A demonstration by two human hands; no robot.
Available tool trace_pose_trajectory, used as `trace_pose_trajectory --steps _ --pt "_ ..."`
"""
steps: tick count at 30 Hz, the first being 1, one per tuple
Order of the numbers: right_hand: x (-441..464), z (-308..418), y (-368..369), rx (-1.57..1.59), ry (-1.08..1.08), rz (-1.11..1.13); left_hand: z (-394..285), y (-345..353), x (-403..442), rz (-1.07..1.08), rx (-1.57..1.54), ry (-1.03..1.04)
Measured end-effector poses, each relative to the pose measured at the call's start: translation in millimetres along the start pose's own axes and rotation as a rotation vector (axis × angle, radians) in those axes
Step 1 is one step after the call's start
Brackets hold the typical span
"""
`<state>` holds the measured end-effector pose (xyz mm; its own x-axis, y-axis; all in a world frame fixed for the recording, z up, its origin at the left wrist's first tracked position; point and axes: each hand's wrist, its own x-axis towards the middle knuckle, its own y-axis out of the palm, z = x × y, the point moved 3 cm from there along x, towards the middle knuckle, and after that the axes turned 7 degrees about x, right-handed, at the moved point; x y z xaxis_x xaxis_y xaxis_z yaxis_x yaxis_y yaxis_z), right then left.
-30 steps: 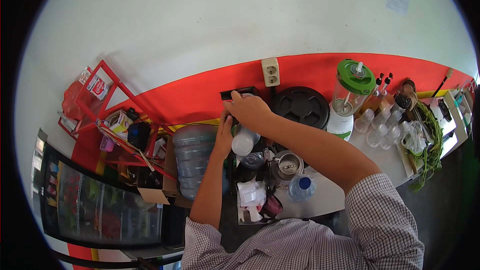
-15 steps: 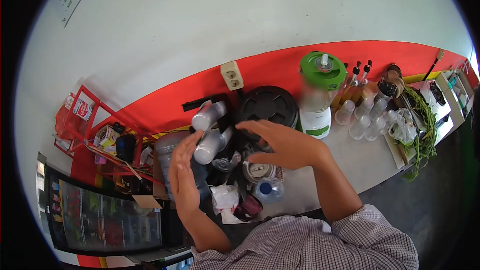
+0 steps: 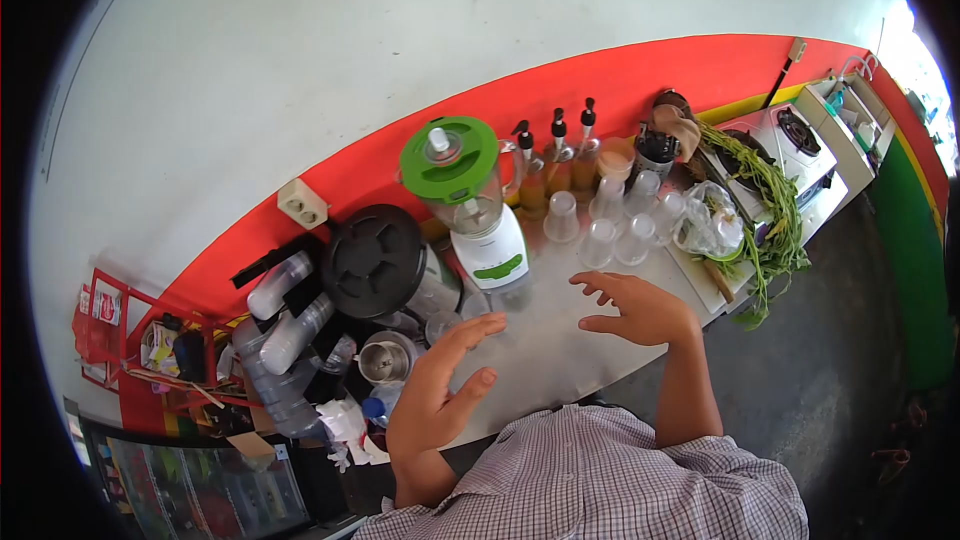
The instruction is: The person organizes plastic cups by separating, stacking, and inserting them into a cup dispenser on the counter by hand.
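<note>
My left hand (image 3: pixel 437 390) is open and empty over the front of the counter (image 3: pixel 560 340), beside a blue-capped bottle (image 3: pixel 380 408) and a metal container (image 3: pixel 385 358). To the right, my right hand (image 3: pixel 636 310) is also open, fingers spread, with nothing in it. Upturned clear plastic cups (image 3: pixel 600 242) stand just above it. Between and behind my hands is a white blender (image 3: pixel 490 250) with a green lid (image 3: pixel 450 158). Two stacks of clear cups (image 3: pixel 297 332) lie at the left in a black holder, next to a round black lid (image 3: pixel 373 260).
Pump bottles (image 3: pixel 558 165) line the red wall. A plastic bag (image 3: pixel 708 220) and leafy greens (image 3: pixel 775 205) lie near a stove (image 3: pixel 800 145) at the right. A large water jug (image 3: pixel 275 390), a red rack (image 3: pixel 125 340) and a glass-fronted fridge (image 3: pixel 200 485) are at the left.
The view has swung right. My hands have left the cup stacks, where they were together a second ago, and are now apart over the counter, both open.
</note>
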<state>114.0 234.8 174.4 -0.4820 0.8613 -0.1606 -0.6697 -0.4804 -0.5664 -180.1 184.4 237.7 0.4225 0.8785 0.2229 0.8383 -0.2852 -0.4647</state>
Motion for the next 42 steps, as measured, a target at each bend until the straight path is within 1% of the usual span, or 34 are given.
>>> trace_pose_trajectory --steps 1,2,4,5,7,8,9,10,11,12,14,15,16,17,18,20,23,27,29,30,32,33,36,38,39,41,42 --pt "-6.9 -10.8 -10.3 0.028 0.036 -0.028 4.2 15.2 10.4 0.061 -0.029 -0.022" --pt "-13.5 -21.8 -19.6 0.057 0.074 -0.054 9.5 28.0 21.6 0.068 -0.033 -0.021" --pt "-23.4 -47.2 -35.2 0.052 0.122 -0.088 25.7 59.4 43.8 0.238 -0.116 -0.065" --pt "-27.6 -60.9 -41.2 0.044 0.164 -0.117 35.3 75.2 54.4 0.242 -0.125 -0.072" --pt "-33.0 -86.6 -51.0 0.047 0.184 -0.125 58.7 116.5 71.6 0.383 -0.214 -0.189" --pt "-34.7 -99.3 -56.4 0.046 0.191 -0.141 69.4 136.8 78.0 0.376 -0.226 -0.192" --pt "-35.5 -110.9 -60.4 0.033 0.194 -0.131 80.8 158.8 84.5 0.386 -0.341 -0.245" --pt "-34.6 -121.6 -63.8 0.086 0.170 -0.161 90.7 179.2 91.5 0.391 -0.456 -0.294" --pt "-32.6 -132.6 -65.8 0.140 0.146 -0.187 99.2 197.5 98.4 0.375 -0.470 -0.292" --pt "-28.3 -144.7 -64.8 0.123 0.146 -0.171 107.9 215.1 104.3 0.359 -0.473 -0.329" --pt "-17.6 -170.5 -63.2 0.279 0.116 -0.357 114.1 239.8 114.8 0.326 -0.495 -0.364" --pt "-9.8 -184.3 -57.2 0.259 0.119 -0.341 116.6 250.0 119.9 0.318 -0.453 -0.459" --pt "-2.3 -197.9 -53.0 0.306 0.067 -0.477 119.7 260.1 123.4 0.312 -0.411 -0.553" --pt "3.3 -210.1 -49.7 0.354 0.011 -0.613 122.6 269.5 126.8 0.299 -0.430 -0.551" --pt "9.5 -220.9 -44.6 0.339 0.008 -0.600 128.5 277.6 130.0 0.284 -0.410 -0.579" --pt "18.1 -234.8 -39.2 0.253 -0.089 -0.719 141.5 294.0 136.0 0.255 -0.397 -0.609" --pt "30.6 -249.1 -35.1 0.257 -0.055 -0.690 151.6 310.0 141.0 0.210 -0.390 -0.643" --pt "49.2 -264.9 -25.5 0.296 -0.008 -0.640 146.7 318.1 143.4 0.182 -0.388 -0.684" --pt "58.6 -273.4 -21.8 0.051 -0.087 -0.716 149.6 319.1 142.2 0.169 -0.384 -0.691" --pt "59.4 -271.8 -24.6 0.052 -0.096 -0.715 152.9 320.9 141.1 0.164 -0.381 -0.695" --pt "59.0 -272.0 -30.7 -0.036 -0.006 -0.678 160.4 322.7 139.6 0.152 -0.375 -0.695" --pt "57.1 -269.4 -33.8 -0.033 -0.013 -0.677 162.0 321.6 138.6 0.135 -0.387 -0.691" --pt "42.7 -262.8 -40.0 0.037 -0.018 -0.687 165.2 316.3 132.7 0.084 -0.387 -0.684" --pt "26.9 -254.6 -46.0 0.181 0.028 -0.739 163.7 308.5 129.7 0.048 -0.376 -0.681" --pt "19.1 -247.2 -49.3 0.184 0.025 -0.736 163.3 303.0 128.1 0.003 -0.351 -0.670" --pt "3.3 -231.6 -59.5 0.359 0.073 -0.747 157.5 292.0 127.3 -0.049 -0.322 -0.657" --pt "-3.6 -224.2 -66.1 0.381 0.064 -0.726 150.5 284.4 128.2 -0.105 -0.347 -0.626"
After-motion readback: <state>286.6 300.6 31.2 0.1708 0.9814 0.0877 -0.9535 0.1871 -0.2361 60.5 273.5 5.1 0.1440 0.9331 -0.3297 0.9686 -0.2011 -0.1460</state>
